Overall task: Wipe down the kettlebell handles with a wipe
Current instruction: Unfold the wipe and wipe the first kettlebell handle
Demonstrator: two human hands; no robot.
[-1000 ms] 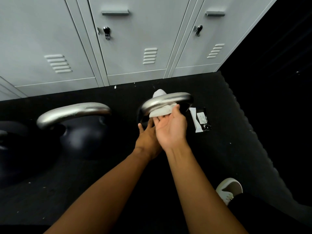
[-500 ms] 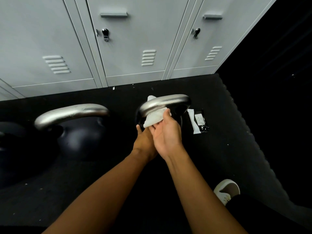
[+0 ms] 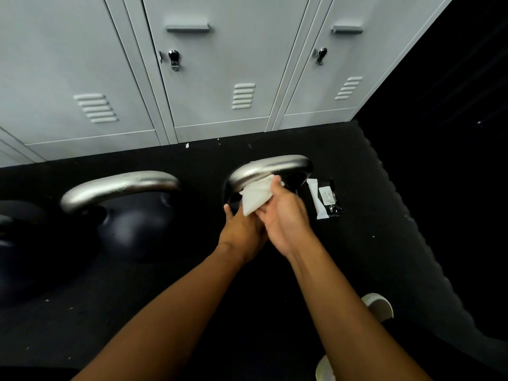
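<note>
— Hands, left to right?
— Left hand (image 3: 242,229) low against the dark body of the right kettlebell (image 3: 292,177), thumb out to the side, fingers hidden behind the other hand; spread or curled, impossible to tell. Right hand (image 3: 286,215) crossed over it, fingers and thumb closed round a folded white wipe (image 3: 257,196).
— And the wipe itself?
— Pressed up under the steel handle (image 3: 269,167) of that kettlebell, towards the left end, touching the metal.
— Around them?
— At the far left edge, part of another dark kettlebell (image 3: 13,215), mostly cut off. Then a middle kettlebell (image 3: 137,229) with a bare steel handle (image 3: 118,188), well apart from both hands. Right of the hands, a black packet (image 3: 327,199) with a white label, flat on the floor just beside the kettlebell being wiped. Lower right, a white shoe (image 3: 378,306).
— In the way?
— Only the right hand and the wipe, covering the left fingers and part of the kettlebell body.
— Surface and room?
— Black rubber floor (image 3: 82,325) flecked with pale specks. Behind, a row of grey metal lockers (image 3: 220,78) with louvred vents and keyed locks. To the right, darkness, too dim to read.
</note>
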